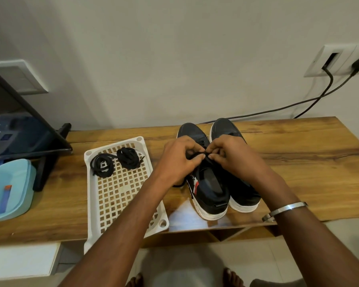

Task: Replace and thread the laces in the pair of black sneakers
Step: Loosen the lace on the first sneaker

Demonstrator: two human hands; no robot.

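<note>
Two black sneakers with white soles stand side by side on the wooden table, toes toward the wall: the left sneaker and the right sneaker. My left hand and my right hand meet over the left sneaker's eyelets, and each pinches a part of its black lace. A loose end of the lace trails out beside the shoe under my left wrist. Two coiled black laces lie at the far end of a white perforated tray.
A light blue lidded box sits at the table's left end, beside a dark monitor stand. Black cables run from a wall socket down behind the table. My right wrist wears a metal bangle.
</note>
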